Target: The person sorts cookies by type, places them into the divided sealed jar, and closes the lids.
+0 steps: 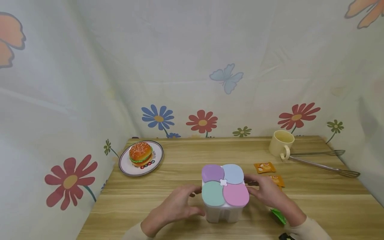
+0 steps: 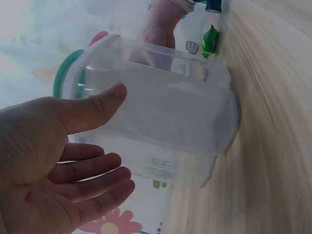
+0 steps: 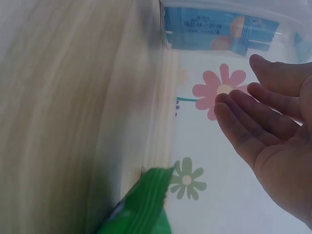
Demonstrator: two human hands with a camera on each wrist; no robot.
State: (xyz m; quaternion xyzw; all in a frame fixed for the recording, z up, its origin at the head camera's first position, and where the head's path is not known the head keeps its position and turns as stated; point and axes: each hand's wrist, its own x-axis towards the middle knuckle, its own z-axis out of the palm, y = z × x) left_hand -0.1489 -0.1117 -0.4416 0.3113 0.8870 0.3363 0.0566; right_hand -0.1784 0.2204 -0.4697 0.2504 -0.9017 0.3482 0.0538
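A clear plastic storage box [image 1: 223,213] stands upright on the table, its lid [image 1: 223,174] made of purple, blue, green and pink petals. My left hand [image 1: 180,203] is at the box's left side, thumb and fingers spread and loosely bent. In the left wrist view the thumb overlaps the box wall; I cannot tell whether it touches. On the other side, my right hand [image 1: 265,190] has relaxed fingers near the wall, holding nothing. The right wrist view shows a blue snack packet [image 3: 209,29] through the clear wall.
Orange packets [image 1: 264,167] and a green packet [image 1: 279,216] lie right of the box. A yellow mug [image 1: 281,143] stands at the back right beside metal whisk-like utensils [image 1: 327,166]. At the back left, a plate [image 1: 156,151] bears a hamburger [image 1: 141,153].
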